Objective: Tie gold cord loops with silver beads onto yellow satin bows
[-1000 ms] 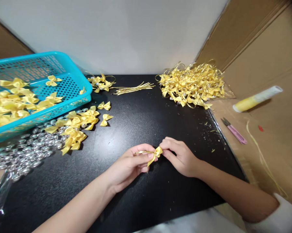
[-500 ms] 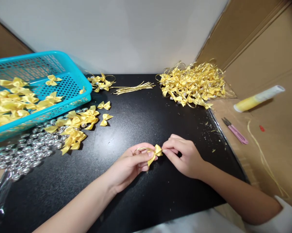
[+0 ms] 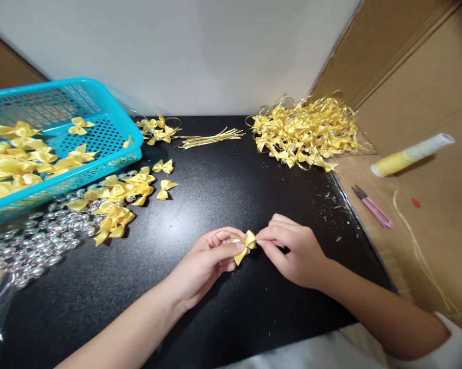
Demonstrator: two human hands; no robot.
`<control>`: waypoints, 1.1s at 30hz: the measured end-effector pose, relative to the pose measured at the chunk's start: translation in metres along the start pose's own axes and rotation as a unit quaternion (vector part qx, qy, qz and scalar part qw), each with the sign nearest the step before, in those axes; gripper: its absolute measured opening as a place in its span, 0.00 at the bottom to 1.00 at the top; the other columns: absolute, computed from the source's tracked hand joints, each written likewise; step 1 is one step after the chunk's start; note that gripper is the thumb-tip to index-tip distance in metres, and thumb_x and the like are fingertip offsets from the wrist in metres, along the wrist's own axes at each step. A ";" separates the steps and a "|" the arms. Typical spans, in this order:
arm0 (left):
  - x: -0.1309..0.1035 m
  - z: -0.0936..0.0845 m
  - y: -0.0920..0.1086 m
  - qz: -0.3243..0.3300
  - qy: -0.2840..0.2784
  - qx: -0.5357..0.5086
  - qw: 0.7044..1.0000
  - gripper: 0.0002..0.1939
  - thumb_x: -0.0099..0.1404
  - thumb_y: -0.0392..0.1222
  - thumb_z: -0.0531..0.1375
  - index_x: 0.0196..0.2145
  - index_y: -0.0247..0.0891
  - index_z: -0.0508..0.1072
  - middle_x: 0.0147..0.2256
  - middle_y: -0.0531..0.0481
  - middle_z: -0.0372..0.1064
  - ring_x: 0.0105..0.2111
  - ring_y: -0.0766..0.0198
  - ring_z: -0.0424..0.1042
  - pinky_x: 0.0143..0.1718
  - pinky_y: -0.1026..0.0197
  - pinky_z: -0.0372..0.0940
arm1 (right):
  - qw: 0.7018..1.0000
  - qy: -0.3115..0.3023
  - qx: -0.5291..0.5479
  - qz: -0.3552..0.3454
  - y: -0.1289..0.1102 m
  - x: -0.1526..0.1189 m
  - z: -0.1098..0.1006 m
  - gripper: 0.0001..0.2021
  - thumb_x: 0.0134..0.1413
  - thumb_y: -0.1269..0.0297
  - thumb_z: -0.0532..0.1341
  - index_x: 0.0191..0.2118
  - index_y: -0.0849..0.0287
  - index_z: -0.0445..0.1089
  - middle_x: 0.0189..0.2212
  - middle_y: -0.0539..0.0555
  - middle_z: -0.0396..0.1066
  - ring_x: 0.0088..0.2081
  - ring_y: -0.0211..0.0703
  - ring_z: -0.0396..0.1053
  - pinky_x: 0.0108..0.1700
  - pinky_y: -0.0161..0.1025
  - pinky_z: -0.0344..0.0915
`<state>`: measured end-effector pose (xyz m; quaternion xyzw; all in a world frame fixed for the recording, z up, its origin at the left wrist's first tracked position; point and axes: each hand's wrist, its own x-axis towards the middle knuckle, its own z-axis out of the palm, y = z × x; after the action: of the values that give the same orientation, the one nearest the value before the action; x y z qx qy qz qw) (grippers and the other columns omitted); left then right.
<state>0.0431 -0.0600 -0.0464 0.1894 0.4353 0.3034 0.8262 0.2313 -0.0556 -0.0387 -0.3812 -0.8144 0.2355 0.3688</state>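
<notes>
Yellow satin bow (image 3: 246,245), low in the frame's centre over the black table (image 3: 215,195), is pinched between the left hand (image 3: 208,261) and right hand (image 3: 292,251), seemingly mid-fastening to a gold wire loop (image 3: 225,234), calling for fine fingertip twisting.

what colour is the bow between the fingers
Yellow satin: the bow, pinched by left hand and right hand, head view.

Yellow satin bow (image 3: 247,244), turquoise perforated basket (image 3: 100,97) (yellow bows inside), black table (image 3: 223,189), pink snips (image 3: 373,207)
</notes>
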 end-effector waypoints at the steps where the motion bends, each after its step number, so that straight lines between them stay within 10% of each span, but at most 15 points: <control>1: 0.000 0.001 0.000 0.001 0.004 0.002 1.000 0.11 0.47 0.41 0.72 0.28 0.36 0.78 0.25 0.54 0.67 0.23 0.74 0.61 0.25 0.71 0.55 | 1.000 -0.002 -0.003 0.001 0.000 0.000 0.000 0.09 0.58 0.77 0.55 0.30 0.59 0.68 0.20 0.47 0.65 0.23 0.34 0.58 0.25 0.33 0.57; 33: -0.003 0.000 -0.003 0.022 -0.010 0.004 1.000 0.10 0.52 0.40 0.70 0.28 0.35 0.72 0.22 0.57 0.61 0.23 0.74 0.58 0.26 0.69 0.52 | 0.995 -0.011 0.040 0.094 -0.001 -0.004 0.003 0.08 0.57 0.74 0.56 0.29 0.59 0.67 0.19 0.45 0.59 0.23 0.33 0.59 0.26 0.31 0.58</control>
<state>0.0431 -0.0639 -0.0459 0.2053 0.4238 0.3179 0.8229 0.2306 -0.0599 -0.0419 -0.4387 -0.7686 0.3057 0.3511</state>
